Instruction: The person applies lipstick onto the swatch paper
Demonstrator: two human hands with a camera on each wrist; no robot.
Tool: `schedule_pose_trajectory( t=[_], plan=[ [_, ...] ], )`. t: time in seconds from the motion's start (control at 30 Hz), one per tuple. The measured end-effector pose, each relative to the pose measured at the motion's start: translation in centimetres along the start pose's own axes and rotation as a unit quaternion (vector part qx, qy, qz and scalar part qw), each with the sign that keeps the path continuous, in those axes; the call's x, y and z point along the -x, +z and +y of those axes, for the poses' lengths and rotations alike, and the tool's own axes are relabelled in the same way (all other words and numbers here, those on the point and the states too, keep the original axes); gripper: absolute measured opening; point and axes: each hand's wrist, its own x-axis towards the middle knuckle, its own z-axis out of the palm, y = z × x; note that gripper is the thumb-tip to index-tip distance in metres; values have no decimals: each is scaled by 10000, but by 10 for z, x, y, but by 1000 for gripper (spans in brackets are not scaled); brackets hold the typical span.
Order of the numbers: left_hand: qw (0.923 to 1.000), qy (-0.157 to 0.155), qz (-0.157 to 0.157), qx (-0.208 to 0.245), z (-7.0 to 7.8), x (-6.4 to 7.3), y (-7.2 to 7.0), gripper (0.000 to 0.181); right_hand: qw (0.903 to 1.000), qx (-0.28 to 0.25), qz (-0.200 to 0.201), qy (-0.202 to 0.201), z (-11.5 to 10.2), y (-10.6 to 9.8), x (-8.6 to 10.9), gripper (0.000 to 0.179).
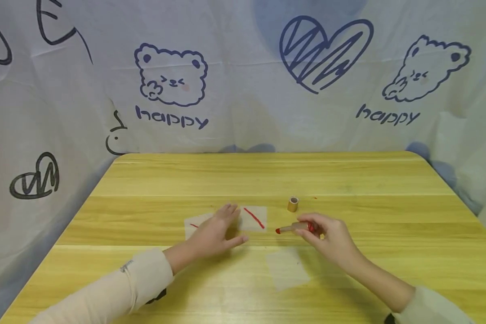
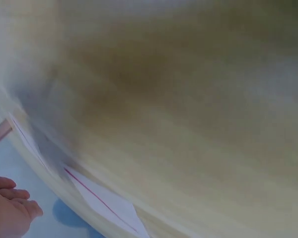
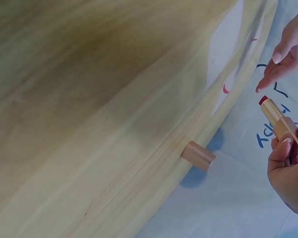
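My right hand [image 1: 333, 236] grips an uncapped lipstick [image 1: 287, 228], its red tip pointing left above the table. The right wrist view shows the lipstick [image 3: 274, 115] between thumb and fingers, with red smears at its base end. My left hand [image 1: 213, 233] is spread, palm down, over two pale paper squares that lie side by side. One square [image 1: 248, 225] bears a diagonal red stroke. The other square [image 1: 189, 233], partly hidden by the hand, shows a short red mark. Behind the lipstick stands its copper-coloured cap [image 1: 293, 204], hollow end up.
Closer to me lies a third pale paper square [image 1: 287, 270], apart from the others. A small red speck [image 1: 315, 198] marks the wooden table [image 1: 348, 175] right of the cap. White cloth [image 1: 243, 103] with drawn bears and hearts hangs behind the table.
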Motion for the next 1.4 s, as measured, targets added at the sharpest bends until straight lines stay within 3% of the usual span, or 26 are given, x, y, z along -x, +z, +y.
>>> schedule_pose_trajectory(
  t=[0.2, 0.57, 0.7, 1.1, 1.4],
  plan=[
    [9999, -16, 74, 78, 10, 8, 8, 75, 9999, 23, -76, 103, 0, -1, 5, 21],
    [9996, 238, 45, 163, 30, 18, 23, 75, 9996, 184, -81, -216, 4, 5, 15, 21],
    [9994, 216, -99, 245, 36, 20, 30, 78, 9986, 229, -110, -458, 7, 9, 18, 25],
    [9985, 251, -469, 91, 52, 24, 43, 81, 9972, 66, -380, -645, 10, 15, 27, 24],
    [9973, 247, -653, -208, 60, 25, 52, 84, 9970, -78, -544, -538, 7, 16, 30, 23]
  ],
)
